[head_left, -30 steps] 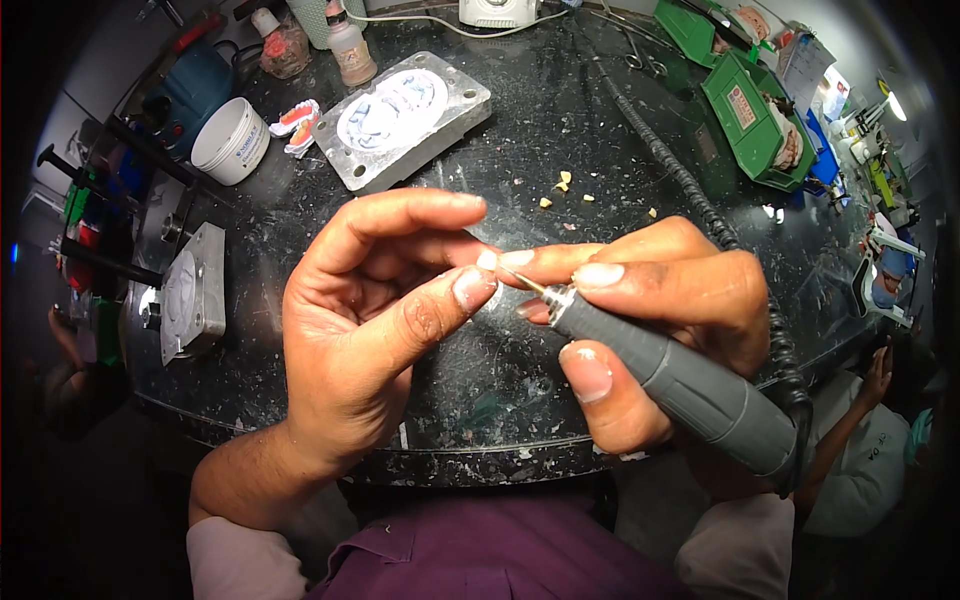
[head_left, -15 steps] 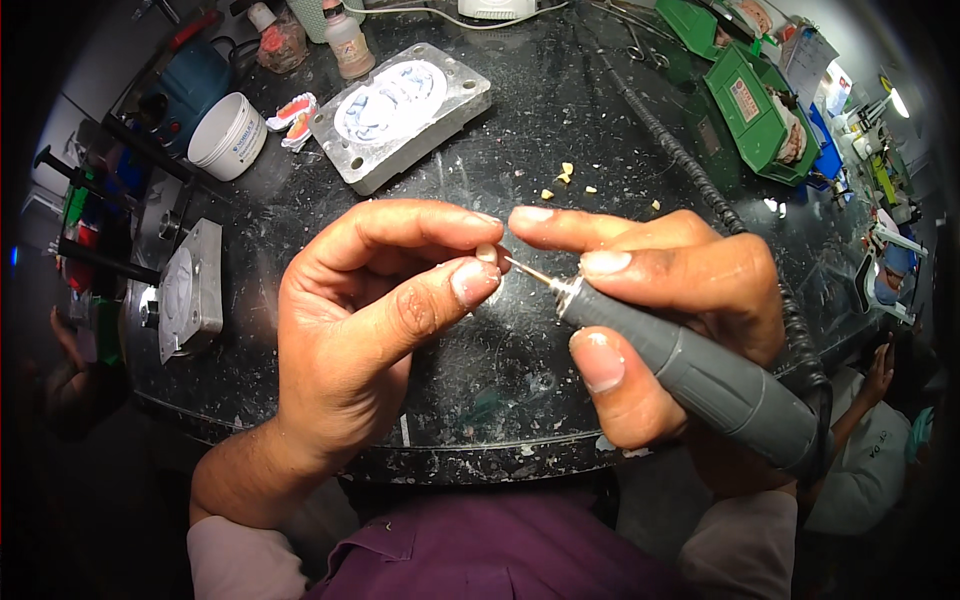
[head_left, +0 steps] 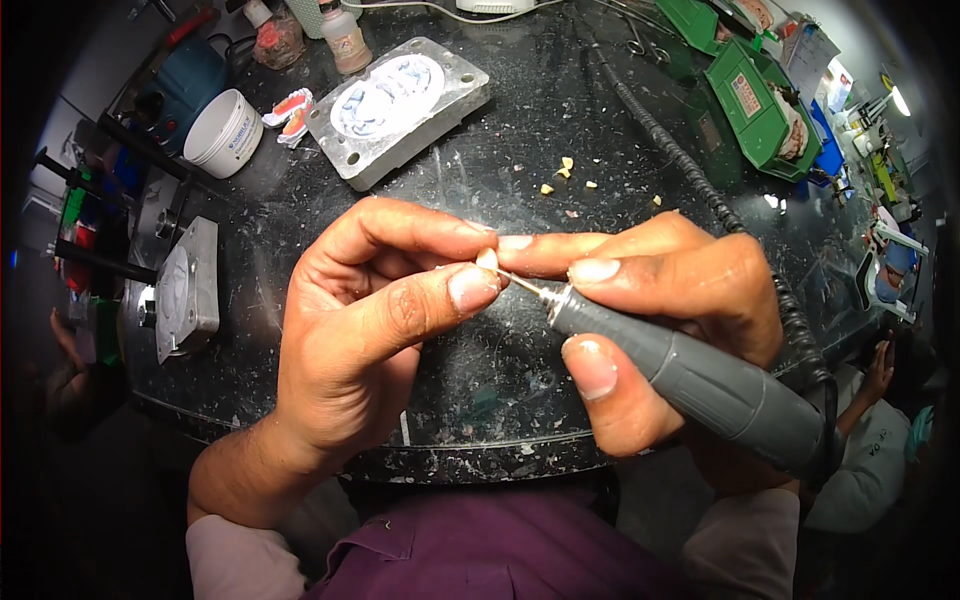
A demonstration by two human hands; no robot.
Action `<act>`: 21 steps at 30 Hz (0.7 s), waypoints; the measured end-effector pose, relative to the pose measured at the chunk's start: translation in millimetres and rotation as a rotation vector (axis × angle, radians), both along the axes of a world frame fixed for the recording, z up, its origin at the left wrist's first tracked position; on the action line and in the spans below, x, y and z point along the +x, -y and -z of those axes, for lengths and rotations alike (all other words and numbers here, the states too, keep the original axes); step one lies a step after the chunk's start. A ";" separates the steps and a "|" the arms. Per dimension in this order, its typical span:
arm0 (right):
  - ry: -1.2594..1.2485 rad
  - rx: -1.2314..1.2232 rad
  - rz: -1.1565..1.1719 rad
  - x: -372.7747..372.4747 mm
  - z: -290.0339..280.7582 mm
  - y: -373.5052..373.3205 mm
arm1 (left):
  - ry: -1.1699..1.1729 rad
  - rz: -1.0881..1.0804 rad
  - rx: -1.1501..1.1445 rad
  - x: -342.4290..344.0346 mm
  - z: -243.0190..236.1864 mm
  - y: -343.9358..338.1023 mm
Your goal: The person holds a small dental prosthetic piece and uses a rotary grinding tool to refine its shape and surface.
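At the middle of the bench, my left hand [head_left: 360,330] pinches a small cream tooth-shaped piece [head_left: 487,259] between thumb and fingertips. My right hand [head_left: 660,270] grips a dark grey rotary handpiece [head_left: 700,380], whose thin metal bur [head_left: 522,284] points left, its tip at the piece. The right index fingertip meets the left fingertips. Several small yellowish pieces [head_left: 565,170] lie beyond my hands, near a metal flask [head_left: 420,140] filled with white material. A dark coiled cord [head_left: 690,180] runs from the back of the bench down to the handpiece.
A white tub [head_left: 223,135], pink-and-white dental model [head_left: 293,118], bottle [head_left: 349,40] and second flask [head_left: 190,290] stand left and back on the black bench [head_left: 490,400]. Green trays [head_left: 750,100] and scissors [head_left: 650,45] are back right. Other people's hands show at far left [head_left: 65,340] and far right [head_left: 880,370].
My right index finger and bur had lifted slightly off the piece half a second ago; now they are back against it and the left fingertips. The left hand has shifted only slightly.
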State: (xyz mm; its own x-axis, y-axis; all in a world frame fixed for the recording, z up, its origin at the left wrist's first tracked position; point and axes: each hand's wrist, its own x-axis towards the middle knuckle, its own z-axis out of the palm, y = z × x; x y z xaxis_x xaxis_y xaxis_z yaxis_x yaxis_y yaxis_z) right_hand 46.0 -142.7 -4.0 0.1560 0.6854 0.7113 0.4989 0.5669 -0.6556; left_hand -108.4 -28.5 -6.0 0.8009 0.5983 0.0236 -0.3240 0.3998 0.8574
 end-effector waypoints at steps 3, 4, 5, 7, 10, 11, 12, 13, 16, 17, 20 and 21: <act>0.024 -0.006 -0.005 0.3 0.4 -0.7 | 0.000 -0.010 -0.006 -0.7 -0.8 0.3; 0.004 -0.005 -0.003 -0.9 0.8 -0.7 | -0.007 -0.011 -0.011 -0.7 -0.9 0.4; -0.016 -0.004 -0.001 -1.5 1.1 -0.8 | -0.007 -0.011 -0.011 -0.8 -0.9 0.6; -0.021 0.000 -0.002 -1.4 2.6 -1.0 | -0.020 -0.026 -0.014 -1.1 -1.2 1.1; -0.004 0.011 -0.012 0.6 2.6 -2.1 | -0.018 -0.029 -0.014 -1.4 -1.3 1.4; 0.016 0.017 -0.021 1.3 2.8 -2.7 | -0.018 -0.029 -0.013 -1.6 -1.1 1.0; 0.016 0.017 -0.021 0.9 2.8 -2.4 | -0.027 -0.027 -0.010 -2.0 -0.8 0.5; -0.003 0.006 -0.016 -0.2 2.3 -1.5 | -0.035 -0.024 -0.007 -2.2 -0.6 0.3; -0.025 -0.009 -0.007 -1.4 2.5 -1.5 | -0.026 -0.041 -0.007 -2.2 0.7 1.2; -0.029 -0.014 -0.003 -1.5 2.9 -2.1 | -0.028 -0.042 -0.007 -2.6 0.7 1.2; -0.094 -0.027 0.000 -4.5 2.4 0.5 | -0.046 -0.041 0.016 -3.1 -0.2 1.8; -0.090 -0.026 0.004 -5.5 1.9 2.0 | -0.029 -0.027 -0.004 -3.1 -0.5 2.1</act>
State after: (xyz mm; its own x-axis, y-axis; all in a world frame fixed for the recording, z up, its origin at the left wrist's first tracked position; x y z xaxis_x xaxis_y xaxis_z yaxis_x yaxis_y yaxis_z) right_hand 40.6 -144.7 -5.9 0.2214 0.7030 0.6759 0.4394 0.5469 -0.7127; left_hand -111.5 -30.7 -5.5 0.7848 0.6197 -0.0020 -0.3096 0.3950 0.8649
